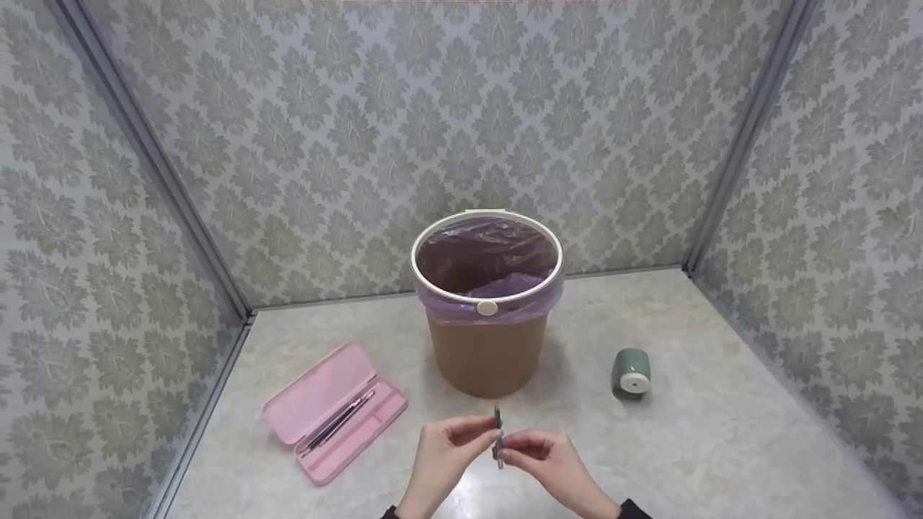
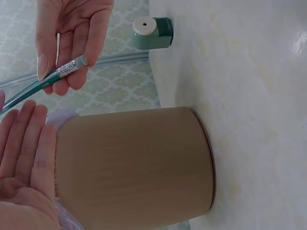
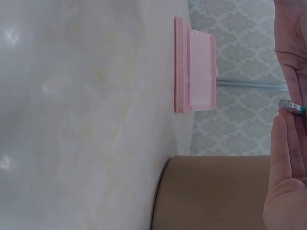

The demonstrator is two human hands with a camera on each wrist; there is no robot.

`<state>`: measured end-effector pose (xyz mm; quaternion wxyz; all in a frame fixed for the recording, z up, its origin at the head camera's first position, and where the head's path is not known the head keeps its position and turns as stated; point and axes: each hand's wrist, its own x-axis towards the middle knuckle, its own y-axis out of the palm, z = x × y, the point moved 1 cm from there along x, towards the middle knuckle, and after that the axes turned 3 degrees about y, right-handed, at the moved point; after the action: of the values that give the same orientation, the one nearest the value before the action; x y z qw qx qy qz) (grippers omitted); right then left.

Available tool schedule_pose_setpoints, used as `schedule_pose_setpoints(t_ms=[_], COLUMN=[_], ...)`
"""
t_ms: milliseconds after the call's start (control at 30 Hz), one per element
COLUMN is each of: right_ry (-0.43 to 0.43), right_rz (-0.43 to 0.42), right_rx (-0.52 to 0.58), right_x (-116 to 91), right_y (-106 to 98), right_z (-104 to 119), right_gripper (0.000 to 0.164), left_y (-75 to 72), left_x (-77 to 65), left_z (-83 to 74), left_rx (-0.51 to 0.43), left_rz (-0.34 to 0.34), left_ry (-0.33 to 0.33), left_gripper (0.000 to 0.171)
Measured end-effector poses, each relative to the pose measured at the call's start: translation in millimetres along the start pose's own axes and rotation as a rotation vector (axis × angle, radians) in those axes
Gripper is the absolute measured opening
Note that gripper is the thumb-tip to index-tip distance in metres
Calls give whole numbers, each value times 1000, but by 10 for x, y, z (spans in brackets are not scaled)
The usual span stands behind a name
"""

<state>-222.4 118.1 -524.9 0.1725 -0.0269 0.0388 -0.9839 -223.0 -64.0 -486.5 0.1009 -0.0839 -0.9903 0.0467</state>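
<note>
Low in the head view, both hands hold a green pencil (image 1: 497, 419) upright over the table's front edge. My left hand (image 1: 484, 427) pinches its upper part and my right hand (image 1: 513, 450) pinches it lower down. In the left wrist view, the right hand (image 2: 56, 82) grips the pencil (image 2: 67, 68) just behind its metal ferrule and eraser. The left hand (image 2: 24, 143) lies below it with its fingers fairly straight. In the right wrist view only the eraser tip (image 3: 292, 106) shows between the two hands.
A brown waste bin (image 1: 487, 353) with a purple liner and white ring stands just behind the hands. An open pink pencil case (image 1: 317, 393) holding dark pens (image 1: 339, 422) lies to the left. A green sharpener (image 1: 632, 371) lies to the right. Patterned walls close in three sides.
</note>
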Motion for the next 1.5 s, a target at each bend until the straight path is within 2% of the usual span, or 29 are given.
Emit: schedule_pose_setpoints(t_ms=[267, 633, 733, 867, 967, 1100, 1233, 1367, 1500], right_ry=[-15, -120, -139, -158, -202, -296, -455, -613, -664], right_rz=[-6, -22, -45, -86, -115, -138, -142, -99, -15], right_rx=[-13, -107, -149, -237, -330, -440, -557, -671, -738], right_x=[-26, -44, -50, -53, -69, -73, -47, -35, -34], right_y=[-12, -20, -61, -157, -212, -285, -367, -394, -378], right_z=[-16, -42, -39, 6, 136, 266, 299, 366, 408], right_gripper=[28, 25, 25, 25, 23, 22, 25, 28, 30], left_y=[27, 24, 14, -6, -24, -45, -46, -39, -9], left_x=[-8, -14, -22, -65, -70, -51, -67, -83, -99], left_z=[11, -11, -48, -216, -225, -66, -41, -61, -68], left_rx=[41, 99, 121, 173, 259, 466, 664, 795, 906], left_rz=[0, 7, -2, 8, 34, 59, 77, 109, 120], left_ry=[52, 123, 147, 167, 214, 330, 428, 473, 521], left_gripper=[30, 26, 23, 18, 17, 17, 14, 13, 11])
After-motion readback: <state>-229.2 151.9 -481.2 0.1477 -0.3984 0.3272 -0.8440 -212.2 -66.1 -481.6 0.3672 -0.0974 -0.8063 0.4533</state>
